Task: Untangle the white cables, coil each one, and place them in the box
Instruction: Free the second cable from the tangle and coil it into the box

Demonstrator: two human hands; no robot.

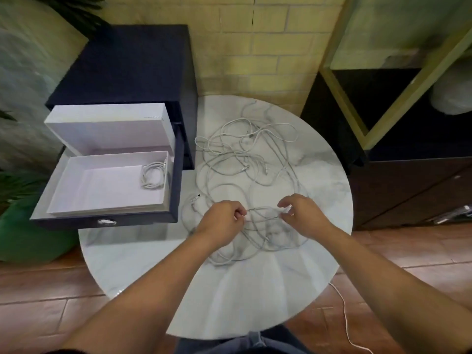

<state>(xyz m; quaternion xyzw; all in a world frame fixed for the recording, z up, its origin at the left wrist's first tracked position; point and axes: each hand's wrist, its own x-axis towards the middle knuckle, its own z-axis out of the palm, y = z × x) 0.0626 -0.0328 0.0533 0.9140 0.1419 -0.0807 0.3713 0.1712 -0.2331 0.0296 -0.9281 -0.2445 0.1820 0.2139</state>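
- Left hand [222, 218] and right hand [301, 213] apart, low over the near half of the round marble desk [242, 290].
- Each pinching a strand, stretched across the gap between them.
- Tangled white cables [245, 154] sprawled from hands to far edge.
- One coiled cable [153, 175] in right rear corner of white box [102, 190], inside open dark drawer [143, 221] left of desk.

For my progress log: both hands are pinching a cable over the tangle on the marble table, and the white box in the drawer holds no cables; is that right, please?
No. The head view shows one coiled cable lying in the white box, by its right wall. Otherwise right: left hand and right hand pinch a loose cable over the tangle.
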